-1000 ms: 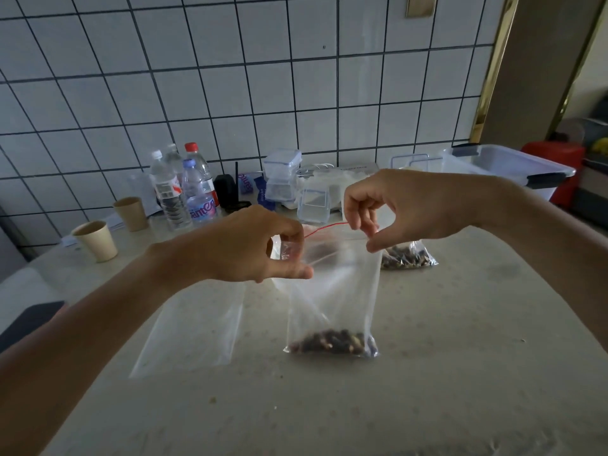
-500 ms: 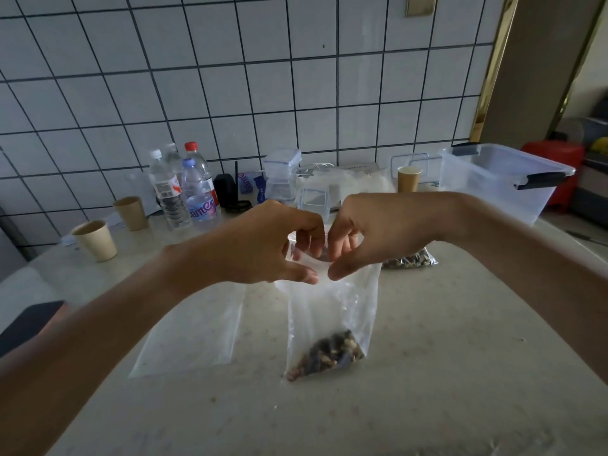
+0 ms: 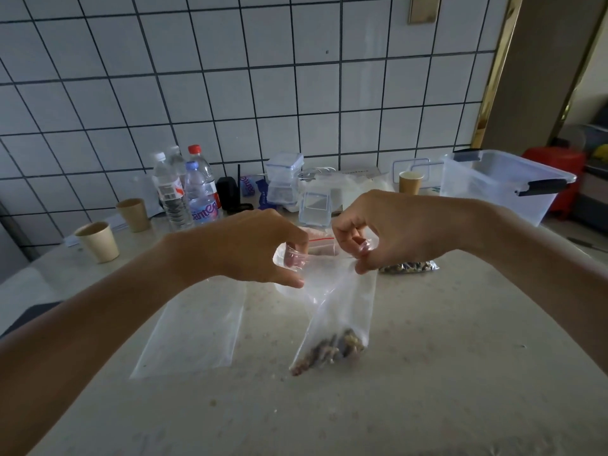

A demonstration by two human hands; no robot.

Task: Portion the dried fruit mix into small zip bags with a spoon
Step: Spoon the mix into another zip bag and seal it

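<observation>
A clear zip bag (image 3: 342,301) with a red seal line hangs tilted over the table, a small heap of dried fruit mix (image 3: 329,352) in its bottom corner. My left hand (image 3: 250,248) pinches the bag's top left edge between thumb and fingers. My right hand (image 3: 388,232) pinches the top right edge. An empty zip bag (image 3: 194,334) lies flat on the table to the left. A filled bag (image 3: 408,266) lies behind my right hand. No spoon is visible.
Water bottles (image 3: 184,189), paper cups (image 3: 98,241), small clear boxes (image 3: 284,179) and a large clear tub (image 3: 500,182) stand along the tiled wall. Another paper cup (image 3: 410,182) sits at the back right. The speckled table (image 3: 329,406) spreads in front.
My hands first came together at the bag's top, then moved slightly apart. The bag has tilted, and the fruit mix slid from a flat layer into one bottom corner.
</observation>
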